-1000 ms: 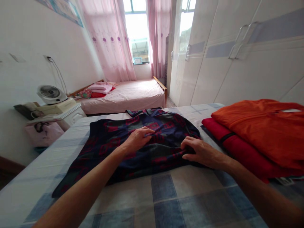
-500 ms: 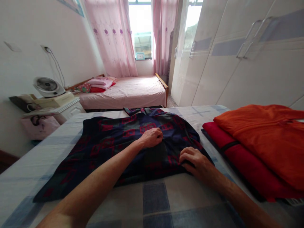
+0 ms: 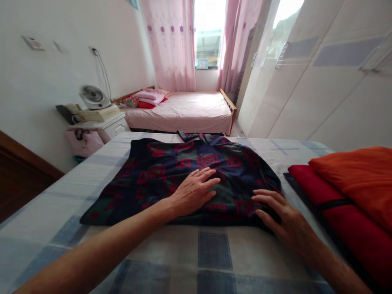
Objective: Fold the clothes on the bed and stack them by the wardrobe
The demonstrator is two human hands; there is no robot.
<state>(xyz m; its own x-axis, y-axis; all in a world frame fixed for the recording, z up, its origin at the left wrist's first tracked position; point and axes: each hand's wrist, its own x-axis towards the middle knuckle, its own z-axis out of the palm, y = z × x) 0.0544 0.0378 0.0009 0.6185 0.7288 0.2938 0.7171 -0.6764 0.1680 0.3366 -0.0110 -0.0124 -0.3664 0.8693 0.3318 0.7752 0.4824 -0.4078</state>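
A dark navy shirt (image 3: 159, 175) with red and green block patterns lies spread on the bed (image 3: 153, 253), its collar toward the far edge. Over the middle of the shirt rests my left hand (image 3: 196, 192), fingers stretched out and nothing held. My right hand (image 3: 280, 212) is at the shirt's right near edge, with its fingers apart and bent slightly over the cloth. Part of the shirt is hidden beneath both hands and my left forearm.
Folded red clothing (image 3: 324, 188) and an orange garment (image 3: 358, 167) are stacked at the right. Beyond stands a second bed (image 3: 196, 110) with pillows. A fan (image 3: 94, 97) sits on a cabinet at left; a white wardrobe (image 3: 321, 94) lines the right.
My left hand has gone from curled fingers on the cloth to flat, spread fingers. The right hand's fingers have loosened. The view has turned left.
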